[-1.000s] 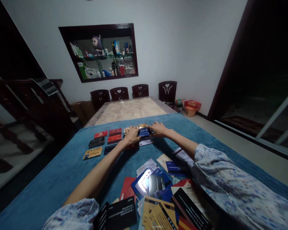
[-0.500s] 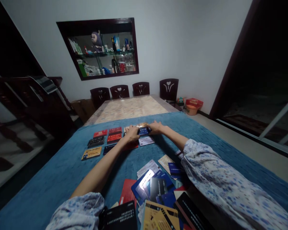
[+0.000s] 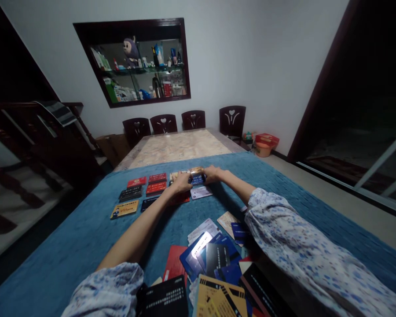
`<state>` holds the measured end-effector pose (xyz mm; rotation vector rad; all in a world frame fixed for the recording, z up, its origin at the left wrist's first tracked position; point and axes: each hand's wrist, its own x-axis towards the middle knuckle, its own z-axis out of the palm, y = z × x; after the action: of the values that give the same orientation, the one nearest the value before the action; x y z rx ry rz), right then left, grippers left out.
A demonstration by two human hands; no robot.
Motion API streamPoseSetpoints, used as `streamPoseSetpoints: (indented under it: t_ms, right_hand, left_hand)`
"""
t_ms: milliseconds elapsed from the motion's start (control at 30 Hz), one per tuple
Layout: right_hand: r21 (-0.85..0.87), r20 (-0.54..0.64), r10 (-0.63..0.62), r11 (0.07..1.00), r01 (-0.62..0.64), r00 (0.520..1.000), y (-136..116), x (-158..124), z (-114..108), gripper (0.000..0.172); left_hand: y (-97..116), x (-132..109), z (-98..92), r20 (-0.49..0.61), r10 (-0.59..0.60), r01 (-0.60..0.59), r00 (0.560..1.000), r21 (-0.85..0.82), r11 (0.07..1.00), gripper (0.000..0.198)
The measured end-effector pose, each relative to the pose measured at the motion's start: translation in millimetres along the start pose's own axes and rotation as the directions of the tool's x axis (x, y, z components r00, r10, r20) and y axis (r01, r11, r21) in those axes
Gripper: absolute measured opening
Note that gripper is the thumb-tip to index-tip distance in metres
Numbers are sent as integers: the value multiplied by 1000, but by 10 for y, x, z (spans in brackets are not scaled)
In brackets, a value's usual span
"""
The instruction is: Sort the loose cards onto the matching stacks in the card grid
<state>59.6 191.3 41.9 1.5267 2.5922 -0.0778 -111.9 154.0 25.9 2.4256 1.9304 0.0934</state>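
At the far end of the card rows, my left hand and my right hand close in from either side of a shiny gold card. My fingers grip its two ends, though some fingertips are hidden. Just below it lies a blue card, close to both hands. A white card rests nearer to me. Under my left wrist, a red card shows in part. Left of that hand are red cards, a black card stack and a gold card with a figure.
A loose, overlapping pile of cards, with a black-striped gold card and a dark card, lies close to me. The blue cloth covers the near table; the bare tabletop extends beyond, with chairs behind.
The view has shifted very slightly. Both hands stay at the gold card with almost no visible movement, and the cards lie as before.
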Motion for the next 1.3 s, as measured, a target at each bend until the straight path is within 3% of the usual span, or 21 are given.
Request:
streamPoseSetpoints:
  t_ms: [767, 1000, 1300]
  right_hand:
    - [11, -40, -26, 1000, 26, 999, 78, -99, -4, 56]
    - [29, -49, -6, 1000, 8, 999, 213, -329, -52, 54]
    - [29, -91, 15, 1000, -13, 996, 385, -808, -28, 44]
  left_hand:
    - [-2, -72, 4, -59, 41, -40, 997, 25, 999, 36]
    - [15, -194, -10, -139, 64, -68, 988, -23, 997, 32]
    - [275, -535, -95, -181, 133, -156, 974, -120, 980, 30]
